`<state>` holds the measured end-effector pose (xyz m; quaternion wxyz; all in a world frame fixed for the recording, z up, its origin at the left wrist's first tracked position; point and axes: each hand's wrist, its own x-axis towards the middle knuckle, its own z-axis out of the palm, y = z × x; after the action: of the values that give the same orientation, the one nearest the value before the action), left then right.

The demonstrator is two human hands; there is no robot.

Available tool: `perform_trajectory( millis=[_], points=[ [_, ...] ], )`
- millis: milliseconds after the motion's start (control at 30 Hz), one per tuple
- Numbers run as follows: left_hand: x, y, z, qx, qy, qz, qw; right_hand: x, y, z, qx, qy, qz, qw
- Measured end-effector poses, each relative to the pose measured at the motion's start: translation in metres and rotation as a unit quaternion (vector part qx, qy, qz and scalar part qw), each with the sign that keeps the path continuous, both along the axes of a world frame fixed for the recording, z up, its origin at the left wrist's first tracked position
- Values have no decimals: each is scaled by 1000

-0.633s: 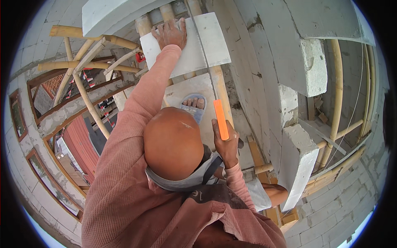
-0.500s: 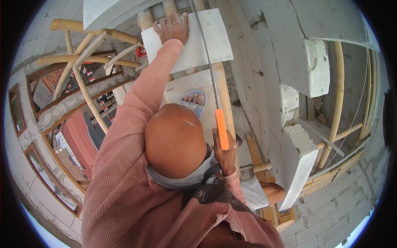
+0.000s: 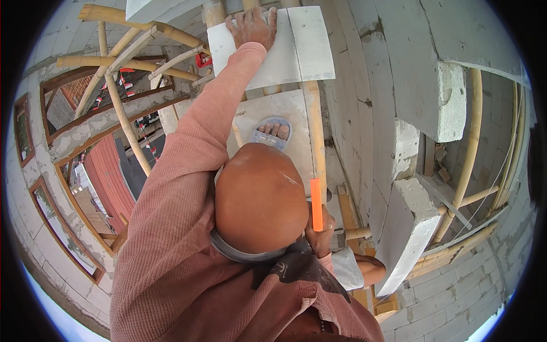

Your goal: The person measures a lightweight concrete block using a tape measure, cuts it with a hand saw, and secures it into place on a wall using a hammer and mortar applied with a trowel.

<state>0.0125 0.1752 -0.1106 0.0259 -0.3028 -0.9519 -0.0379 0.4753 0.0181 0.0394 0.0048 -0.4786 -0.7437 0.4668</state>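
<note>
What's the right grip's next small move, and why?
Probably push the saw forward: the right grip holds its orange handle well back from the white block, the blade aligns with a dark line across it, and the left grip rests spread on that block.

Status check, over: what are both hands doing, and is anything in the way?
Left hand spread on white block. Right hand gripping orange-handled saw, pointing toward block. Sandalled foot just left of saw's line.

Watching remotely, I saw bamboo poles (image 3: 214, 13) carrying a white block (image 3: 316, 48) laid across them; the pale board (image 3: 297, 114) near it bore a foot (image 3: 274, 130) in a light-blue sandal (image 3: 269, 141).
</note>
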Motion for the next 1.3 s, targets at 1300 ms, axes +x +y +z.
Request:
perform_trajectory(
  millis=[1300],
  points=[
    [11, 7, 0, 34, -2, -23, 999, 18, 5, -12, -8, 71, -41, 997]
  ],
)
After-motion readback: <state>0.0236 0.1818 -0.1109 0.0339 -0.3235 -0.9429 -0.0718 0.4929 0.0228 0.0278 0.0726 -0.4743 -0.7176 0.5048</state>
